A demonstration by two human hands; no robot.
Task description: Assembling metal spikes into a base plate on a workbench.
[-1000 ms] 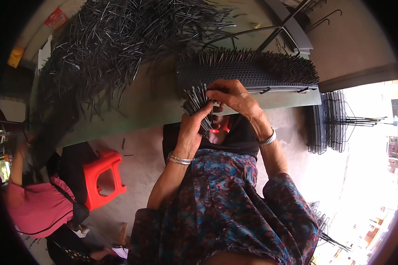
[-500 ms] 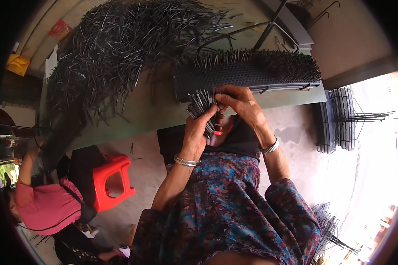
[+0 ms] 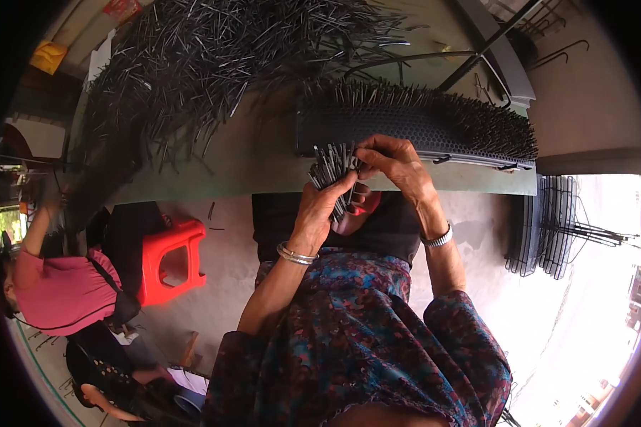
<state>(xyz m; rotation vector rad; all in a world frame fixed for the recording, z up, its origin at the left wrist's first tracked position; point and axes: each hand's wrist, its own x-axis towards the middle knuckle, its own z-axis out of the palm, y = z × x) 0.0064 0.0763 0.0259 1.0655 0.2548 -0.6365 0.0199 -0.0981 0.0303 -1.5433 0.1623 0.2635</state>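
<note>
Through the head view, my left hand is closed around one bundle of thin dark rods, held above the near edge of the green table, tops fanned upward. My right hand has thumb and forefinger at the bundle's right edge; I can't tell whether they pinch a rod or merely touch it.

I'd judge each rod light, stiff and fairly slick, hard to break but quick to slip or spill. I'd keep the bundle wrapped low in the palm and take single rods near their upper ends by fingertip.

Counting: one bundle, its rods too overlapped to number; one large rod heap at the far left of the table; one honeycomb-perforated panel just beyond my right hand, with uncountably many rods standing along its far side. On the floor I see two loose pieces, one red plastic stool, and, left of it, one co-worker in a pink top.
</note>
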